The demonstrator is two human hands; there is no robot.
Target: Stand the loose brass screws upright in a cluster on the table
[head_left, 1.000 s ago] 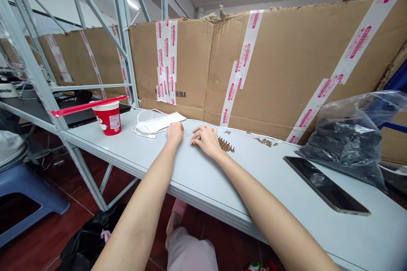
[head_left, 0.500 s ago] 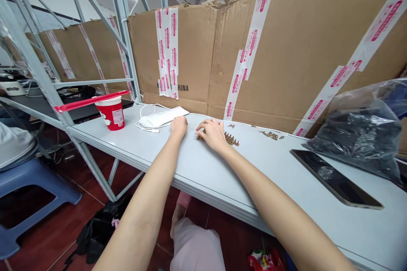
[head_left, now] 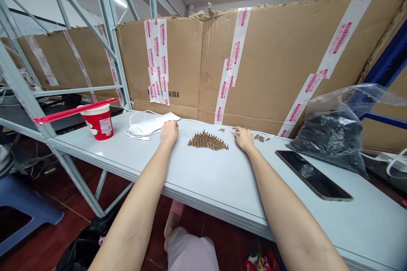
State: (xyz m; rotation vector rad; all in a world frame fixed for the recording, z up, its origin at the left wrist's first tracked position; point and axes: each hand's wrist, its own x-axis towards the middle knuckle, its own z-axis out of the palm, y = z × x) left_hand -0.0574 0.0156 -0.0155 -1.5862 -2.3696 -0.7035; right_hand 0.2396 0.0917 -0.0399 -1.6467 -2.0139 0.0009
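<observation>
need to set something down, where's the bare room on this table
Widest bare patch of the white table: between your left forearm and right forearm, in front of the screw pile. Another: left of that forearm, below the red cup. Crowded: the back edge, from the white pouch to your right hand.

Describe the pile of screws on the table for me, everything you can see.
The screws form a low, wide, tightly packed cluster on the pale table top. They look like brass-coloured metal, with many points sticking up. The cluster lies between the left hand and right hand, touching neither. Thread detail is too small to tell.
</observation>
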